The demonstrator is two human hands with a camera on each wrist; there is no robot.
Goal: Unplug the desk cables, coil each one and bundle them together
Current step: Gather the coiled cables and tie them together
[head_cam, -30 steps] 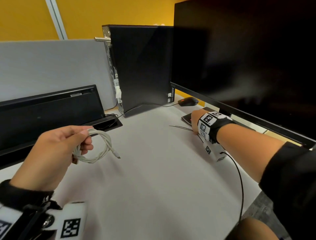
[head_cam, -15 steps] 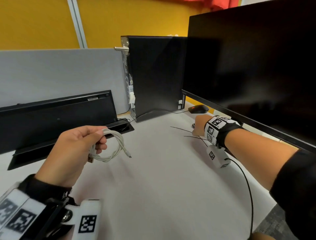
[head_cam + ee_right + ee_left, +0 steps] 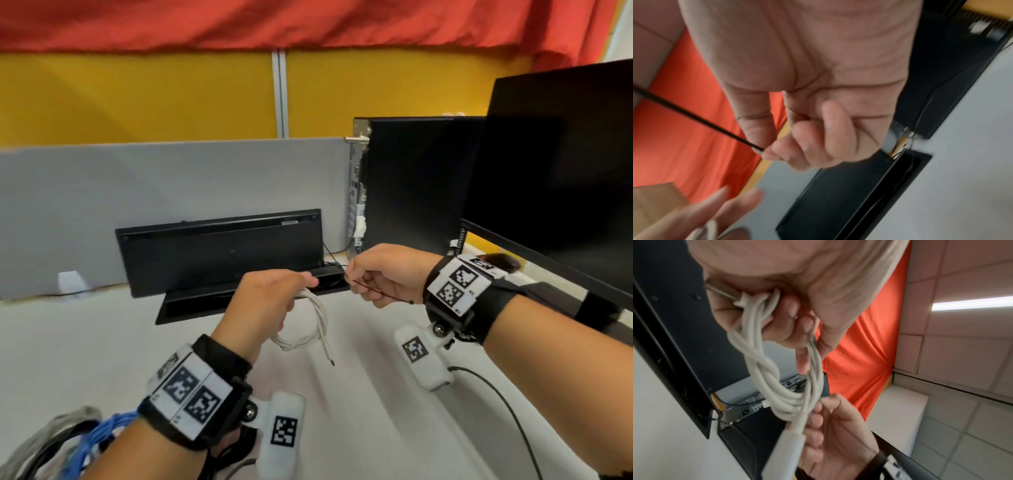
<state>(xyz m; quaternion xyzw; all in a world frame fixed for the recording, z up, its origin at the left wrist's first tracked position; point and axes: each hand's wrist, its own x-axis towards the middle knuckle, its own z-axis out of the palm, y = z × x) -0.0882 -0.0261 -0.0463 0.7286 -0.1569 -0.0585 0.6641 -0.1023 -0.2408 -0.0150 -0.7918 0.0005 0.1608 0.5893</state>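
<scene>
Both hands are raised over the desk close together: the left hand [image 3: 265, 301] has its fingers curled round a coiled white cable [image 3: 313, 325], whose loops hang below the fist with one loose end pointing down toward the desk, and the right hand [image 3: 383, 274] pinches a thin black tie [image 3: 380, 291] between thumb and forefinger, its other fingers curled in. In the left wrist view the white cable [image 3: 777, 378] is wound in several twisted loops, with a metal plug poking out by the palm. In the right wrist view the black tie [image 3: 701, 120] runs straight out from the pinched fingertips [image 3: 772, 152]. At the near left edge of the white desk [image 3: 359, 428] lies a heap of grey, black and blue cables [image 3: 68, 438], partly hidden by the left forearm. A black wire [image 3: 507, 404] trails from the right wrist camera across the desk toward the near edge. Beyond the hands an open black cable box [image 3: 222, 253] is set into the desk, its lid standing upright, and thin dark wires run out of its right end. To the right stands a black computer tower [image 3: 418, 185], with a dark monitor [image 3: 565, 171] in front of it that hides its right side. A grey divider [image 3: 137, 192] backs the desk, with a yellow wall [image 3: 171, 99] and red cloth [image 3: 274, 24] behind.
</scene>
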